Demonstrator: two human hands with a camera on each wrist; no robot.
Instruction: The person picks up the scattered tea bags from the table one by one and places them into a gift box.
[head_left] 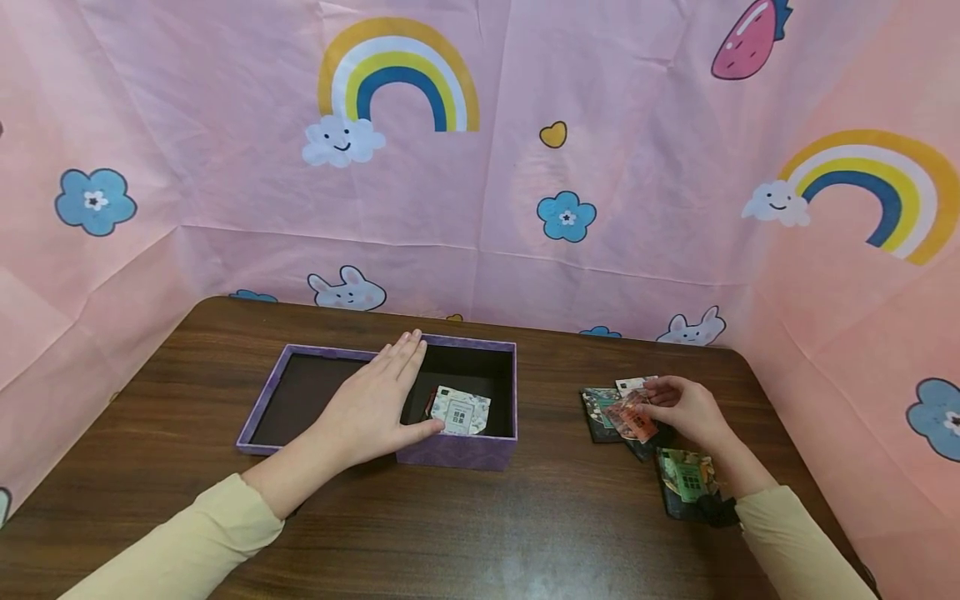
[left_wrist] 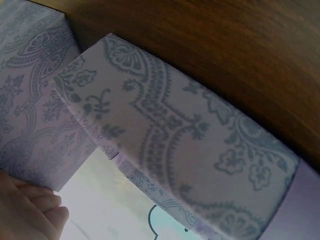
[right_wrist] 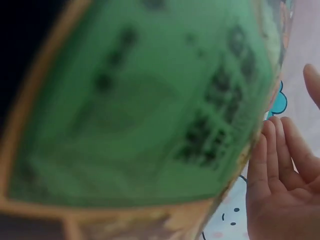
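Note:
My left hand rests along the left wall of an open purple patterned box, fingers straight and thumb reaching over its front edge. Inside the box lies a square packet with a white printed label, with a bit of red beside it. In the left wrist view, the fingertips touch a patterned side. At the right, my right hand hovers over several square packets, nearest one with a red label. Its thumb and fingers stand apart in the right wrist view, with nothing visible between them.
The box's upturned lid, dark inside, lies left of the box. A green-labelled packet sits by my right wrist. Another packet with a pale green label lies left of the red one. A printed cloth hangs around the brown table.

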